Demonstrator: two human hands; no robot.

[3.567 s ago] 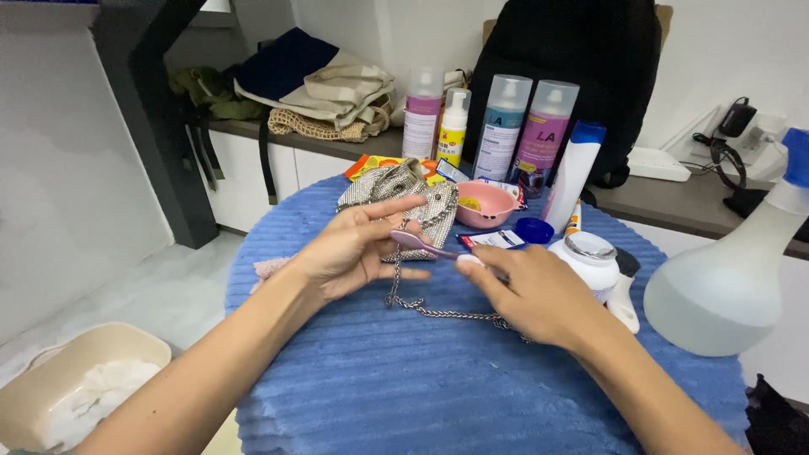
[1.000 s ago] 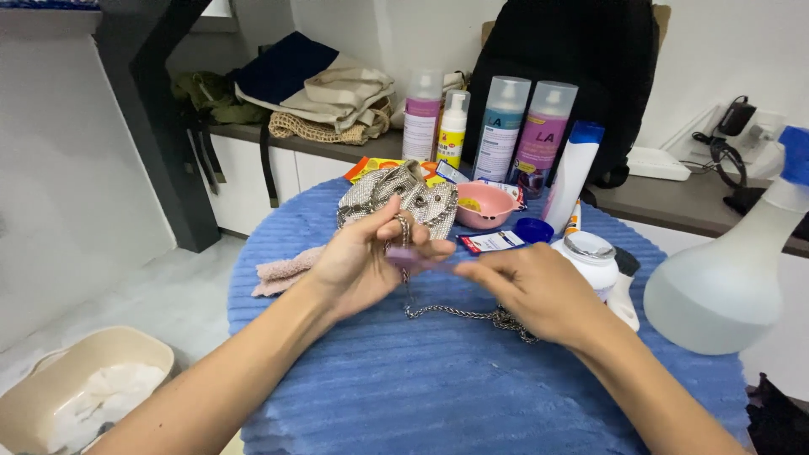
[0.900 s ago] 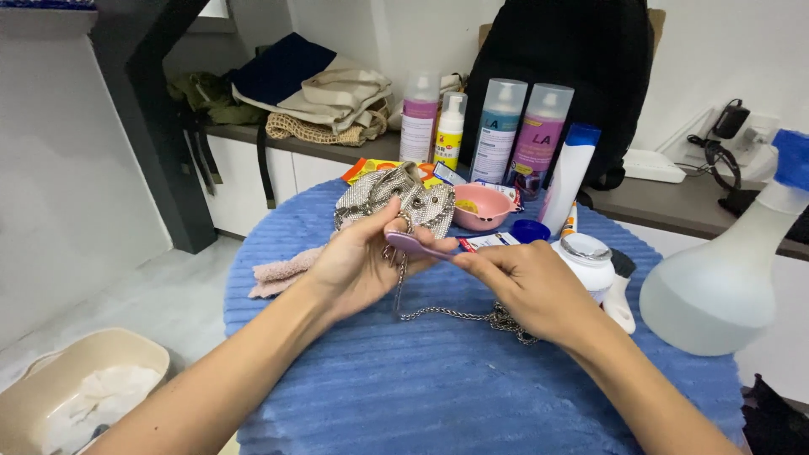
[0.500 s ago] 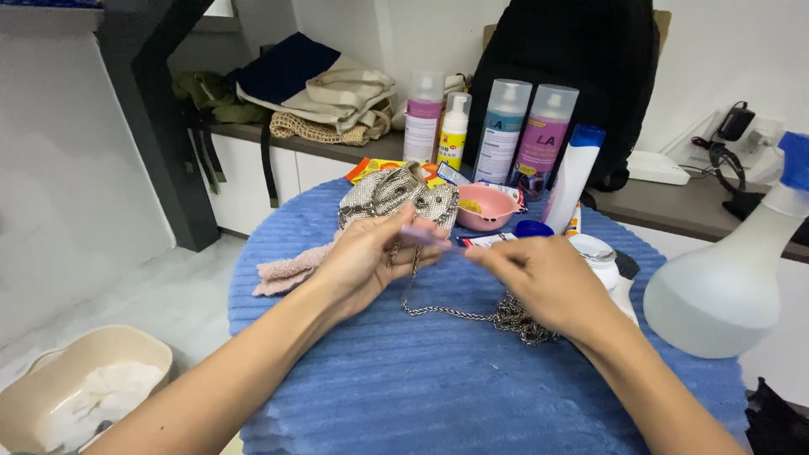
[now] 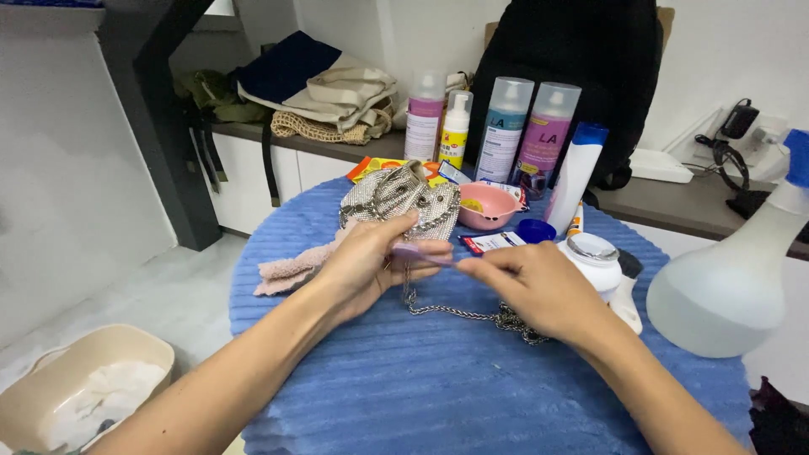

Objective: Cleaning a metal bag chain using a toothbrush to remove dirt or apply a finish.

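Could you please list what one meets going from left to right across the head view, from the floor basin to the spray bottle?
Beige basin → pink cloth → left hand → right hand → white jar with silver lid → translucent spray bottle.

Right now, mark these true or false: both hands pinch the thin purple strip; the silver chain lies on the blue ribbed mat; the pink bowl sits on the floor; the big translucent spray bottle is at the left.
1. Left hand and right hand both pinch the thin purple strip: true.
2. Silver chain lies on the blue ribbed mat: true.
3. Pink bowl on the floor: false, it sits on the mat.
4. Translucent spray bottle at left: false, at the right.
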